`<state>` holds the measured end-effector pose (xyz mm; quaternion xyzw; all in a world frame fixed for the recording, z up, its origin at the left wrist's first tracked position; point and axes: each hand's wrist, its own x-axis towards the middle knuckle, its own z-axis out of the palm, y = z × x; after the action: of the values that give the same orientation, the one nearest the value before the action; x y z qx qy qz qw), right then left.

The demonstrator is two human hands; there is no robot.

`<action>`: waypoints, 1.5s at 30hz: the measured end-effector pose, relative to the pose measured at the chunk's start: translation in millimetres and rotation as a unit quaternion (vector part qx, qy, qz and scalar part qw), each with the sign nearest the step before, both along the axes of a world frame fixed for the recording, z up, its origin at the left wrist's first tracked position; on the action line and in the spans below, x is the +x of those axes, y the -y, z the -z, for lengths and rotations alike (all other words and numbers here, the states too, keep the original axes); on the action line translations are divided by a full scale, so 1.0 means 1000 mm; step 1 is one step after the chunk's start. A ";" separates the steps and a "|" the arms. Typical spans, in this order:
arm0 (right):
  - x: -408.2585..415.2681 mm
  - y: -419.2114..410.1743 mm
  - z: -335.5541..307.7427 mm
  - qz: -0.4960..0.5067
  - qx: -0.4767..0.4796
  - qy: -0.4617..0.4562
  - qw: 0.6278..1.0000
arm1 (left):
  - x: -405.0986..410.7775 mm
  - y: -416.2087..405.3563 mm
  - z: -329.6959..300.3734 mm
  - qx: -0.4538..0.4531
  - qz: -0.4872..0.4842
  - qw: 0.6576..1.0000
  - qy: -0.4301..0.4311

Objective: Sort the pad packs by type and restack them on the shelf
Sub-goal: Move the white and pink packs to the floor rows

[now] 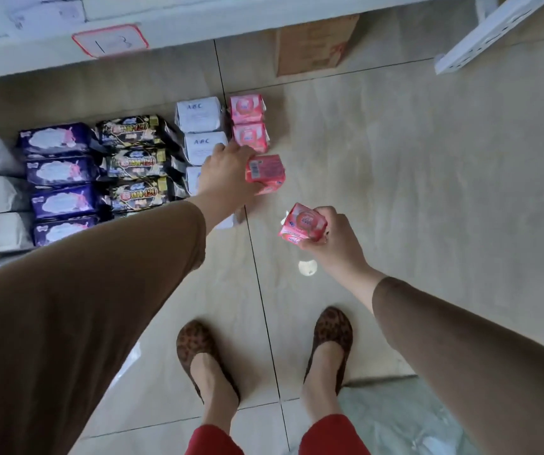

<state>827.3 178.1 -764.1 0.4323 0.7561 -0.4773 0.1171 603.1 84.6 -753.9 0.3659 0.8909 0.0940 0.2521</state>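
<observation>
A pink pad pack (265,174) is gripped by the left hand (227,174) at the floor, at 6 o'clock of the pink column (249,123); it should be squared flush. Another pink pack (301,223) is clasped in the right hand's (336,239) curled fingers

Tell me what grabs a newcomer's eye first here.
Rows of packs sorted by colour on the floor: purple packs, black packs, white packs, pink packs. The left hand sets a pink pack at that row's near end; the right hand holds another pink pack.
</observation>
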 end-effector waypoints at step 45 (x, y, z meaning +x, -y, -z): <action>-0.073 0.100 -0.045 -0.154 0.125 0.050 0.979 | 0.027 0.169 -0.034 -0.055 -0.044 0.998 0.001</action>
<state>754.2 78.4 -719.3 0.3449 0.8605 -0.3333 0.1719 630.4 -84.5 -720.1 0.3120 0.9097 0.0557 0.2685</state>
